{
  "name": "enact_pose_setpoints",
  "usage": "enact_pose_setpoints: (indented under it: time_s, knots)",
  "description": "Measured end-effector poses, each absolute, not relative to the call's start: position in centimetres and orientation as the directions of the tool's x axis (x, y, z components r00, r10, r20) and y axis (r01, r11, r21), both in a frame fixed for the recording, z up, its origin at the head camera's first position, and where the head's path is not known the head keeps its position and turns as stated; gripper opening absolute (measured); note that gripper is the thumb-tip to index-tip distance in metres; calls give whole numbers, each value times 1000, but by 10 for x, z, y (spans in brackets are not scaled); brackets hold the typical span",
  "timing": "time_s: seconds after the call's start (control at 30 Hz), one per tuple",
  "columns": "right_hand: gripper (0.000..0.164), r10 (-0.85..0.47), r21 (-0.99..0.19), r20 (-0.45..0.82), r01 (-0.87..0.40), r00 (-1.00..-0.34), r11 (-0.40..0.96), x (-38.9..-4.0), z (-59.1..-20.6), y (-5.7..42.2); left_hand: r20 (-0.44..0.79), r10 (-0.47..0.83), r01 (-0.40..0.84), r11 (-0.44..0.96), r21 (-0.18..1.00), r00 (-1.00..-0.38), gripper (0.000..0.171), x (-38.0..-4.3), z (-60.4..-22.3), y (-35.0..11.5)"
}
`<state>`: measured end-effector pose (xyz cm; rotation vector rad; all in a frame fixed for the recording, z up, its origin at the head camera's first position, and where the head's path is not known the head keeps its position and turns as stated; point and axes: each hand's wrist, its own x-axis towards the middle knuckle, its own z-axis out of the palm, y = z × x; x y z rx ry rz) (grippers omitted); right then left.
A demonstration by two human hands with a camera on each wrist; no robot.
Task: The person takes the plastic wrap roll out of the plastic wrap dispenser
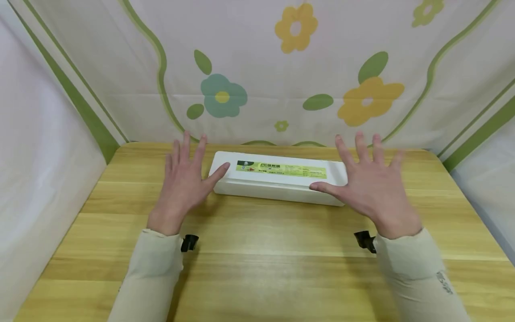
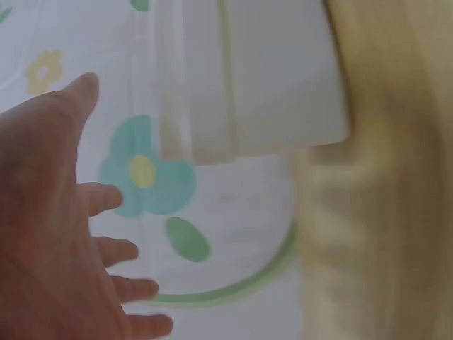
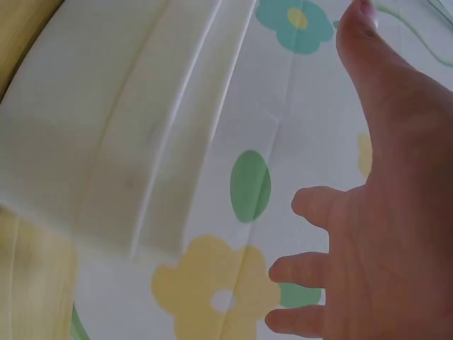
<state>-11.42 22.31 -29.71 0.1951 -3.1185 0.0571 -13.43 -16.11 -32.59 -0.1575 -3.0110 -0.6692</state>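
Both of the person's arms reached forward, the left arm (image 1: 150,277) and the right arm (image 1: 418,277) leaning slightly toward each other, in pale sleeves that ended near the bare left wrist (image 1: 162,222) and right wrist (image 1: 398,223). The left grip (image 1: 181,181), a bare hand, had its back up, fingers straight and pointing away from the body, its left thumb (image 1: 219,173) angled inward. The right grip (image 1: 374,192) mirrored it, well apart, fingers fanned wide, its right thumb (image 1: 323,188) stretched inward.
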Motion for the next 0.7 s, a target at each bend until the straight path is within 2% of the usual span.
enact_pose_setpoints:
  time_s: [0.1, 0.3, 0.6, 0.7]
  knots:
    - [127, -175, -25, -4, -175, -985, 984, -120, -298, 208, 67, 101, 121, 853, 509, -993, 99, -136, -335, -163]
    - [120, -325, 18, -15, -326, -945, 945, -136, -302, 169, -37, 128, 67, 719, 692, -991, 105, -142, -355, -166]
    - [111, -467, -10, 21, -467, -884, 884, -156, -314, 118, -136, 171, -21, 546, 837, -976, 120, -151, -370, -169]
    - [110, -499, -31, 29, -499, -866, 866, -161, -317, 106, -148, 204, -35, 473, 880, -968, 119, -153, -375, -168]
